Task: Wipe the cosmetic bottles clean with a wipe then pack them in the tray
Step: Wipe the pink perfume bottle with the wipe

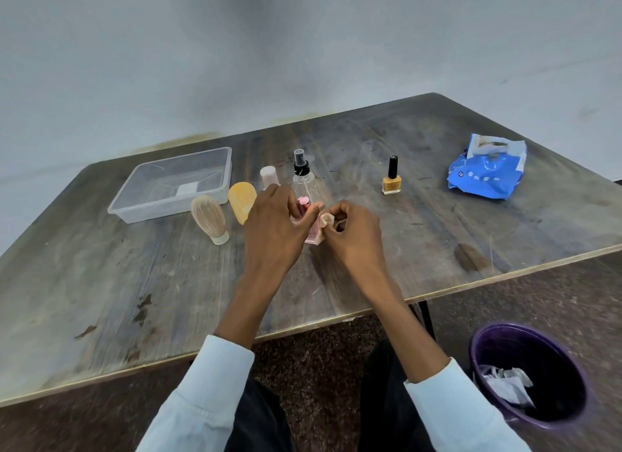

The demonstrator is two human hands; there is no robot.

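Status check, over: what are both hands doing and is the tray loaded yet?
Left hand grips pink bottle. Right hand pinches wipe against it. Tray holds no bottles. Nothing blocking.

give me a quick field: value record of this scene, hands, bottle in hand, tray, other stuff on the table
left hand: grips the pink bottle
right hand: pinches a crumpled wipe against the bottle
tray: clear, nothing packed yet
waiting bottles: beige tube, yellow tube, pink-capped bottle, spray bottle, nail polish
wipe pack: blue, far right on the table
bin: purple, on the floor, used wipes inside
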